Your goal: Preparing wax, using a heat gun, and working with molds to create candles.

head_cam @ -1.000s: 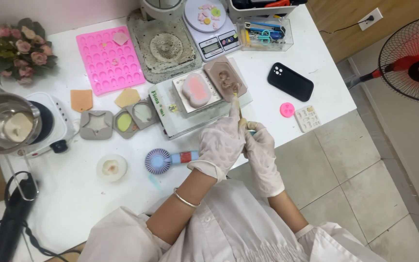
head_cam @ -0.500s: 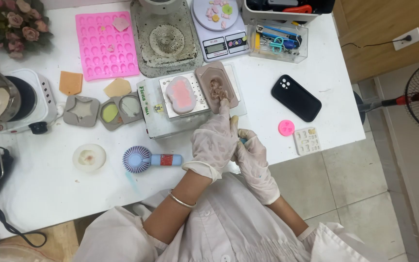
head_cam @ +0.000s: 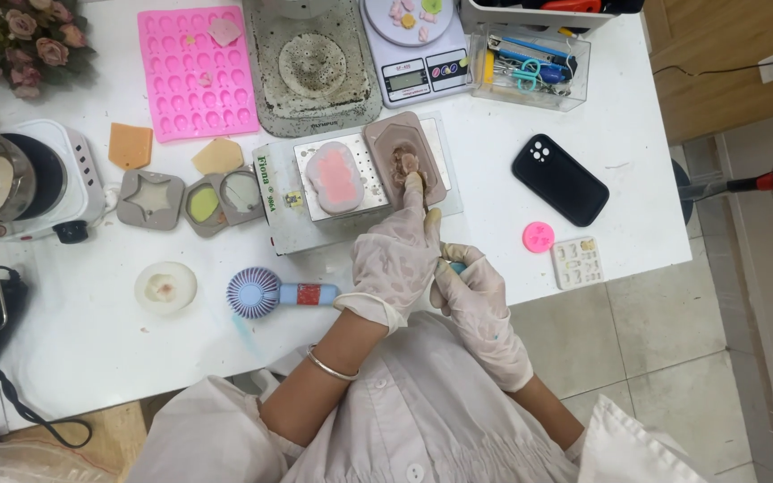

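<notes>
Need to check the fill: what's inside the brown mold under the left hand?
The brown mold holds a lumpy brownish filling near its middle. The left hand has gloved fingers pressing there, covering the mold's near end, so what is in that part cannot be seen.

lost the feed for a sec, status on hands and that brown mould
Left hand gloved, fingertips on brown mould. Right hand gripping a small tool, mostly hidden. Nothing blocking the mould.

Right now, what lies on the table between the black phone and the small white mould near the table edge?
In the head view, a small round pink piece lies between the black phone and the small white mould; otherwise bare white table.
</notes>
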